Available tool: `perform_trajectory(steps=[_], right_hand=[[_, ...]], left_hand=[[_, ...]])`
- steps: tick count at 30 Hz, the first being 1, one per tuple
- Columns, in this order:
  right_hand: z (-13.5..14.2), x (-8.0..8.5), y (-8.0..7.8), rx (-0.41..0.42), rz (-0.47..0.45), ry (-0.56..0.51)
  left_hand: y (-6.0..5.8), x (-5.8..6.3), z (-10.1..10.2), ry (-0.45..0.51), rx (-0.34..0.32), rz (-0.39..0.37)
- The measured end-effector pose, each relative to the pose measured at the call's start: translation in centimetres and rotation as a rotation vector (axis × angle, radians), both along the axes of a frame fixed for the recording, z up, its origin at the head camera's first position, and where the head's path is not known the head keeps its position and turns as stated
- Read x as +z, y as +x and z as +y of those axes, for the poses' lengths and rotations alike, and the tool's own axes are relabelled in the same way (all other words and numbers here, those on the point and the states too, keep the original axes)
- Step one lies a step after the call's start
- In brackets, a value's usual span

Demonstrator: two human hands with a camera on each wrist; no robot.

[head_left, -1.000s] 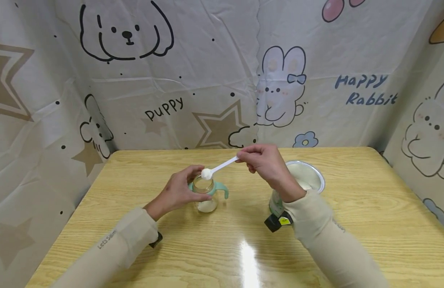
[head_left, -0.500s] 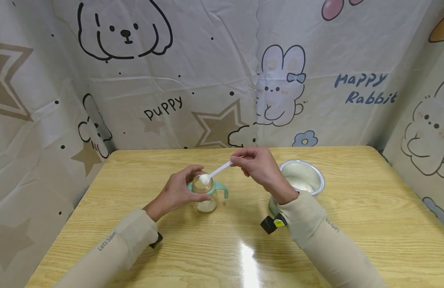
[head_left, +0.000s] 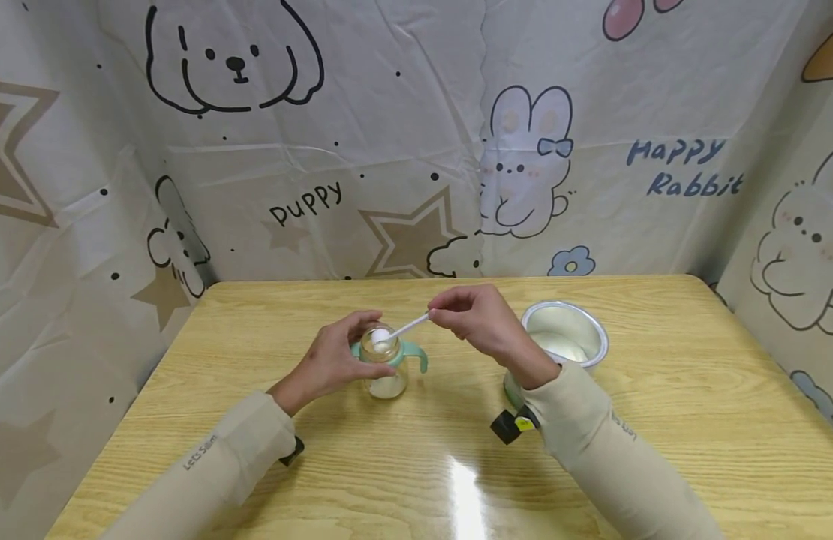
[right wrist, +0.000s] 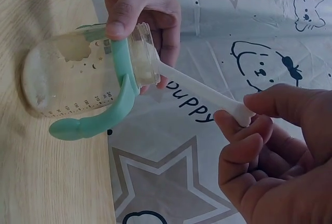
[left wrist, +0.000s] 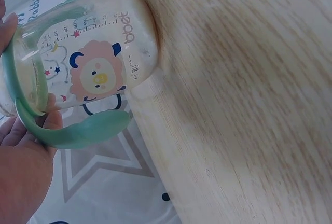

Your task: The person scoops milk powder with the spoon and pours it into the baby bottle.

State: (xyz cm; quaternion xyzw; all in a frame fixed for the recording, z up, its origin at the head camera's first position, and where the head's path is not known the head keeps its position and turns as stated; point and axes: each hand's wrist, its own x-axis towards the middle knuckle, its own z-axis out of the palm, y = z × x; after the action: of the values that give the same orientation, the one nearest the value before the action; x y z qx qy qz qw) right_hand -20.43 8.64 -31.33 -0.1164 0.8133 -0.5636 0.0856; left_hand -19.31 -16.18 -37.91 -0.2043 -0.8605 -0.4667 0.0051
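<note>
A clear baby bottle [head_left: 387, 386] with mint-green handles stands lidless on the table, white powder at its bottom. My left hand [head_left: 332, 360] grips it round the neck, thumb in front. A cartoon lion and measuring marks show on its side [left wrist: 98, 73] in the left wrist view. Between thumb and fingertips, my right hand [head_left: 480, 322] pinches the end of a white milk powder scoop [head_left: 410, 325]. In the right wrist view, the scoop handle [right wrist: 202, 93] slopes into the bottle's mouth, where the scoop's bowl sits tipped among white powder.
To the right, partly behind my right wrist, stands an open tin [head_left: 600, 337] with pale powder inside. The wooden table [head_left: 362, 480] meets a printed cloth [head_left: 403, 150] at the back and sides. A black device [head_left: 506, 426] is strapped at my right wrist.
My right hand has moved left and down, bringing the heaped scoop from above the bottle into its mouth and tipping it. The left hand and bottle have stayed in place.
</note>
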Motion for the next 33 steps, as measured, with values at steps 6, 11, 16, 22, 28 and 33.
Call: perform_trajectory(steps=[6,11,16,22,28,33], right_hand=[[0.19,-0.22,0.16,0.013,0.04,0.066],[0.32,-0.23,0.19,0.008,0.043,0.06],[0.43,-0.26,0.28,0.017,0.078,0.084],[0.4,-0.29,0.35,0.024,0.101,0.096],[0.45,-0.37,0.31,0.018,0.101,0.089],[0.52,-0.38,0.24,-0.005,0.104,0.101]], left_hand=[[0.1,0.01,0.02,-0.013,0.009,-0.004],[0.17,0.1,0.07,-0.013,0.014,-0.02],[0.16,0.15,0.04,-0.012,0.013,-0.023],[0.15,0.25,-0.02,-0.015,0.009,-0.015],[0.11,0.41,-0.02,-0.036,0.007,-0.002],[-0.04,0.46,0.02,-0.055,-0.002,0.018]])
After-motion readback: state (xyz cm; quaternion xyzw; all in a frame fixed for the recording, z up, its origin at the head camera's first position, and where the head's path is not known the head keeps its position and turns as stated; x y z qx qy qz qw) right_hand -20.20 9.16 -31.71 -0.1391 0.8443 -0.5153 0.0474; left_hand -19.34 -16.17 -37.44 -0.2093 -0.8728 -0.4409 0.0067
